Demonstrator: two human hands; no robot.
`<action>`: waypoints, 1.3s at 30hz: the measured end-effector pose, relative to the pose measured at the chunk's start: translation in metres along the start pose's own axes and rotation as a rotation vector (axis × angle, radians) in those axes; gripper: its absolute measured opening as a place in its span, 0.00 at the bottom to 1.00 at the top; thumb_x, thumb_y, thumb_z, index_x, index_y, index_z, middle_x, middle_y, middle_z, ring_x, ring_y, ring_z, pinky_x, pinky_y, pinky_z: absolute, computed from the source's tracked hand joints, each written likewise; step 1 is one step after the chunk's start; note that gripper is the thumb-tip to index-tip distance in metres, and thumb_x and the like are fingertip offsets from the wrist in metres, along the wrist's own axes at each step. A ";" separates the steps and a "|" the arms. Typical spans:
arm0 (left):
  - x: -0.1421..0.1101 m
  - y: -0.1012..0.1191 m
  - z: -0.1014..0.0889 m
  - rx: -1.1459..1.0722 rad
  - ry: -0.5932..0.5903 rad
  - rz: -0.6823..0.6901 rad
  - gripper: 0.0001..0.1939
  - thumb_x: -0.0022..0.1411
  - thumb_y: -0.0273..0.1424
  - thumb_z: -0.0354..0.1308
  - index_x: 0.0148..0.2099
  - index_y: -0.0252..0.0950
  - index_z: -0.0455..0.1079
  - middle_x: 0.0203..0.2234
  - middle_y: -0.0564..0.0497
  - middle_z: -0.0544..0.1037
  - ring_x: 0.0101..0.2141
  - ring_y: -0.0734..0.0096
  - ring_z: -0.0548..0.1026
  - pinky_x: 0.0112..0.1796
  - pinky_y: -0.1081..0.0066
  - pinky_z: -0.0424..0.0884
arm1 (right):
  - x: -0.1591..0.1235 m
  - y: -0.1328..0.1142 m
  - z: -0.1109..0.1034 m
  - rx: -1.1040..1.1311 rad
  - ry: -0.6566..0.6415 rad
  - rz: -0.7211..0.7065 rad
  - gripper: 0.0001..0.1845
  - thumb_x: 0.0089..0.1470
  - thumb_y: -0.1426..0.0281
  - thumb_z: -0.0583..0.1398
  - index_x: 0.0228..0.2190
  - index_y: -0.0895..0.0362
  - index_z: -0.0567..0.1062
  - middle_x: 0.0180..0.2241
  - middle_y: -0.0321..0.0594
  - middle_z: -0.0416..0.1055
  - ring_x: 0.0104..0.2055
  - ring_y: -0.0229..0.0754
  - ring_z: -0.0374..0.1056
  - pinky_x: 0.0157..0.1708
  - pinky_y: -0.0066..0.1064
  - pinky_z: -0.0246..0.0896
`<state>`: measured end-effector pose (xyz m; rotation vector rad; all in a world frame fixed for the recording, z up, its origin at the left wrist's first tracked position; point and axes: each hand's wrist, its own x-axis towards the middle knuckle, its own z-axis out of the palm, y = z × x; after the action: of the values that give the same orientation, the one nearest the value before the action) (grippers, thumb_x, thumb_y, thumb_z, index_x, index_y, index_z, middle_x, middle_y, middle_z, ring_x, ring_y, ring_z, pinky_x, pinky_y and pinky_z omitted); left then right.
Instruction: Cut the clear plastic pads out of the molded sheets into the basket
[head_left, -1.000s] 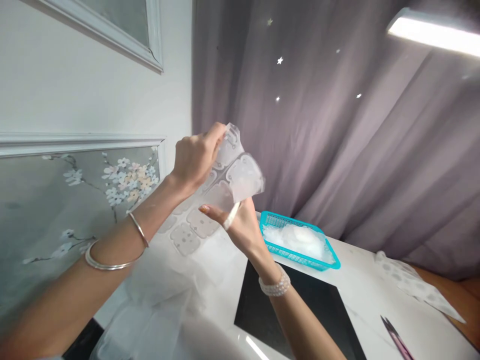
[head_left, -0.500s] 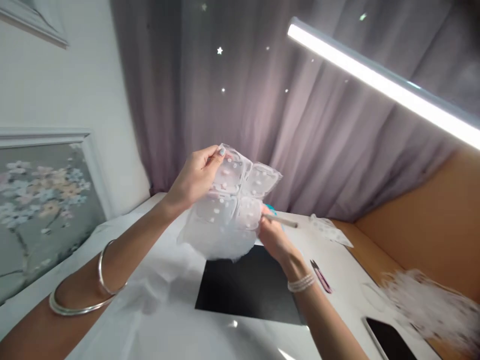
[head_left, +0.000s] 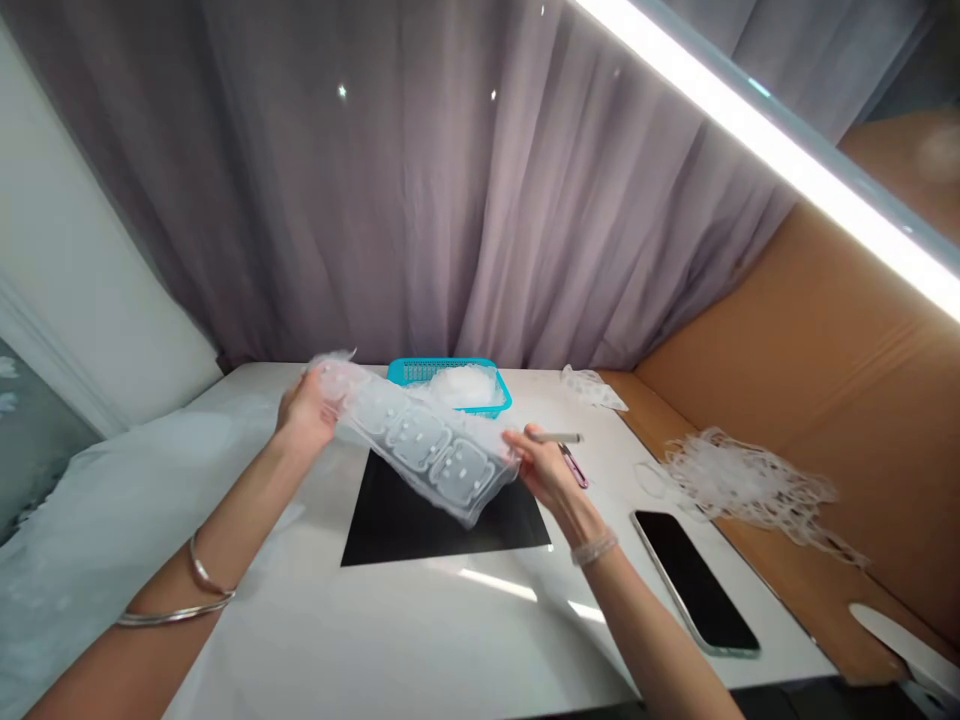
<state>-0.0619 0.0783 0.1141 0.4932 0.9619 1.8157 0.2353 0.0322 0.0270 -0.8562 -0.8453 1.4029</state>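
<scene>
A translucent white sheet (head_left: 420, 445) with raised square patches and dots is stretched between my two hands above a black mat (head_left: 442, 515). My left hand (head_left: 304, 412) grips its far left end, fingers closed on it. My right hand (head_left: 541, 468) pinches its right end and also holds a thin white stick (head_left: 559, 438) that points right. The sheet slopes down from left to right, a little above the mat.
A turquoise basket (head_left: 420, 372) of white fluff stands at the back. Small scissors (head_left: 576, 468) lie by my right hand, a phone (head_left: 694, 580) to the right. White lace scraps (head_left: 739, 480) lie on the brown side board, and white fabric (head_left: 97, 520) spreads at left.
The view has swung down and right. My hands have lowered the sheet from in front of the curtain to just above the black mat and spread it out lengthwise.
</scene>
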 end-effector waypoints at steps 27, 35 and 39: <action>-0.116 -0.060 -0.148 0.607 -0.104 -0.409 0.43 0.54 0.39 0.69 0.67 0.41 0.55 0.38 0.43 0.81 0.36 0.58 0.82 0.30 0.68 0.78 | -0.055 0.016 -0.056 -1.374 -0.234 -0.324 0.02 0.60 0.69 0.53 0.34 0.52 0.64 0.37 0.44 0.77 0.34 0.46 0.73 0.33 0.35 0.65; -0.136 -0.055 -0.148 1.035 -0.316 -0.366 0.44 0.57 0.40 0.61 0.71 0.45 0.47 0.16 0.57 0.73 0.15 0.65 0.72 0.16 0.74 0.65 | -0.098 0.033 -0.067 -1.603 -0.325 -0.418 0.08 0.63 0.73 0.50 0.31 0.50 0.64 0.50 0.48 0.74 0.32 0.48 0.74 0.27 0.38 0.65; -0.142 -0.048 -0.140 1.650 -0.465 -0.080 0.28 0.64 0.40 0.52 0.66 0.45 0.62 0.10 0.58 0.66 0.14 0.61 0.70 0.17 0.72 0.60 | -0.090 0.019 -0.077 -1.576 -0.310 -0.328 0.07 0.66 0.69 0.51 0.37 0.51 0.68 0.41 0.48 0.77 0.31 0.49 0.73 0.28 0.39 0.66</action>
<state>-0.0702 -0.0947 0.0041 1.6882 1.9015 0.3802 0.2953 -0.0586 -0.0244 -1.5136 -2.2829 0.3375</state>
